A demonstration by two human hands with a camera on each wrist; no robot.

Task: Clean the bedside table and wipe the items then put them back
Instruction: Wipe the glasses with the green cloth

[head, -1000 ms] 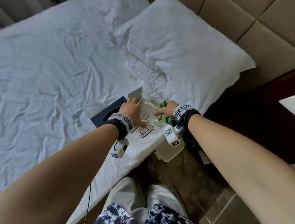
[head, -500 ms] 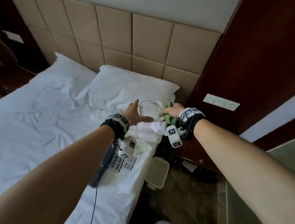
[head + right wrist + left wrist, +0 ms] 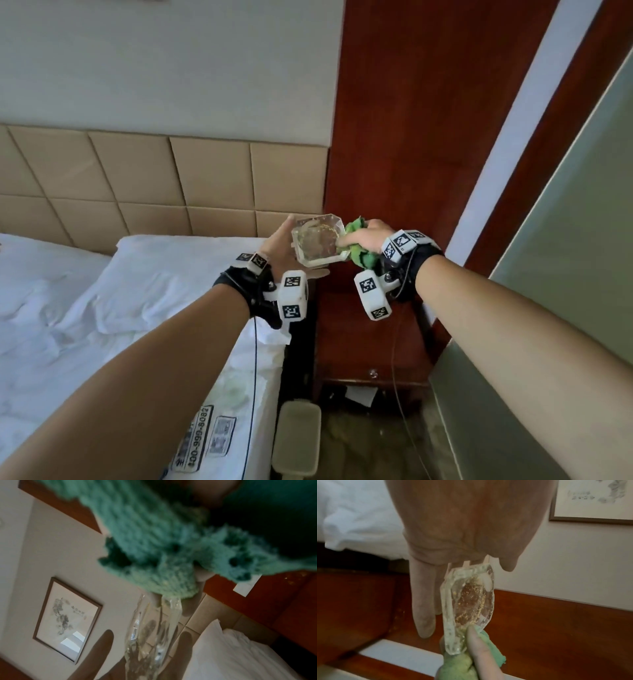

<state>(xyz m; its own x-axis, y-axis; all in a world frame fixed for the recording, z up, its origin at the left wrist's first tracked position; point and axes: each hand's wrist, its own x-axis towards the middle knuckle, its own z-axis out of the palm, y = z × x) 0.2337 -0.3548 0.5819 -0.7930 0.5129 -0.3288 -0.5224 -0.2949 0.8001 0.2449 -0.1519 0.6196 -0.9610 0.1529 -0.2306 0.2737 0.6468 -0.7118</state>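
Up off the bed since half a second ago, the glass ashtray [image 3: 318, 244] hangs above the wooden tabletop [image 3: 363, 329], pillow [image 3: 178, 274] beside. I see left hand [image 3: 277, 248] fingers cradling it, right hand [image 3: 364, 236] gripping the green cloth [image 3: 359, 257] against its rim.

Bare forearms — black wrist straps [image 3: 251, 291] carrying white tag-marked camera blocks [image 3: 372, 294] (thin black cables trailing).
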